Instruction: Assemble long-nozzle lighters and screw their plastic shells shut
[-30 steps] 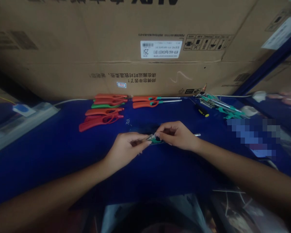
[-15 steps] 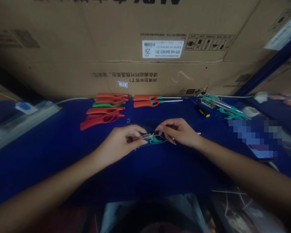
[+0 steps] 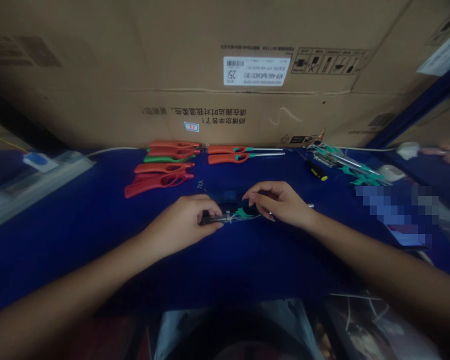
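My left hand [image 3: 189, 217] is closed, with thumb and fingers around a clear lighter fuel tank [image 3: 217, 218] that sticks out to the right. Thin pale wires and a green trigger [image 3: 243, 212] lie between my two hands. Curled over the right part of this lighter assembly, my right hand [image 3: 279, 202] has its fingers bent around a metal tube, whose silver tip [image 3: 310, 205] shows past the hand. The fingers hide most of the tube. Something dark, perhaps a casing, lies under the parts; its outline is unclear.
Red, orange and green lighter shells [image 3: 161, 170] lie at the back left. Two orange lighters [image 3: 230, 154] with metal tubes are beside them. A black-yellow screwdriver [image 3: 317, 170] and a heap of green-and-metal lighter parts [image 3: 354, 162] lie right. Behind stands a cardboard box [image 3: 195, 65].
My left hand has lowered the fuel tank slightly and moved it left, and it now lies flatter. My right hand stays almost in place. The view has shifted a little.
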